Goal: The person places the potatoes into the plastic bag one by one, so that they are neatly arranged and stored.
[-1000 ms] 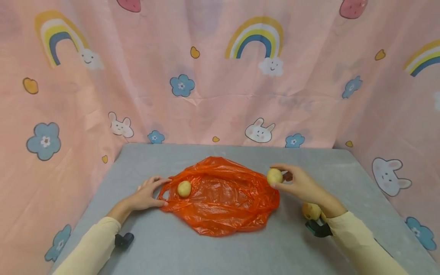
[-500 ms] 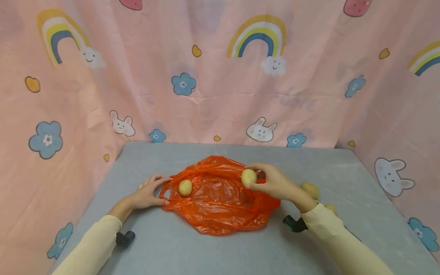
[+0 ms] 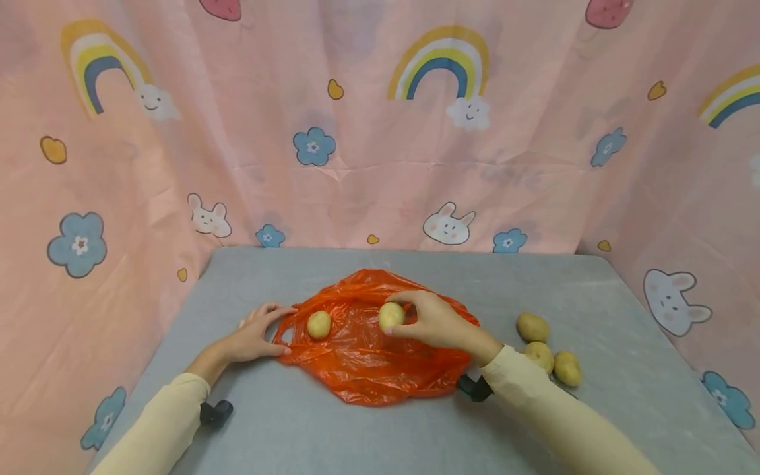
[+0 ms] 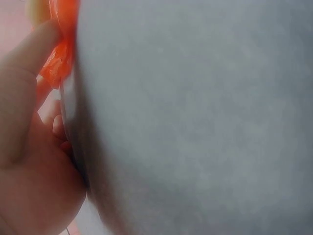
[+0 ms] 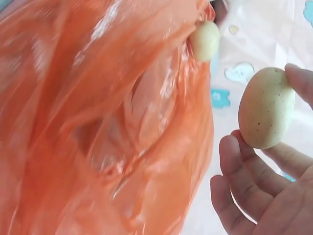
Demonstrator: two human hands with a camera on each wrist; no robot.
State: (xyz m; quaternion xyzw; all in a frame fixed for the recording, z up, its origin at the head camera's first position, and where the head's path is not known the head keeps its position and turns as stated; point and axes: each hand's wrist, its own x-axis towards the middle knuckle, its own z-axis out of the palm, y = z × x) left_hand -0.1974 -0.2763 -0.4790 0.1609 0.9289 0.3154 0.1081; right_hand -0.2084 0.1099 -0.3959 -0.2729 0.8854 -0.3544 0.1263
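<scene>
My right hand [image 3: 430, 320] pinches a pale yellow potato [image 3: 392, 317] between thumb and fingers over the open orange plastic bag [image 3: 380, 369]. In the right wrist view, small dark specks dot the held potato [image 5: 266, 107], which stands apart from the bag [image 5: 63, 122]. Another potato [image 3: 318, 325] lies at the left end of the bag, beside its handle hole. My left hand [image 3: 252, 335] is at that end, thumb and forefinger spread and touching the plastic. The left wrist view shows the thumb [image 4: 34, 51] against the orange film [image 4: 62, 63].
Three potatoes lie together to the right: a rear one [image 3: 532, 327], a middle one [image 3: 538, 356] partly behind the right sleeve, and a right one [image 3: 567, 368]. The grey table [image 3: 332, 439] ends at a pink patterned curtain [image 3: 368, 185] behind and at both sides.
My right hand has carried its potato leftward from the bag's right end to over its middle, uncovering the potatoes on the right. My left hand has stayed in place.
</scene>
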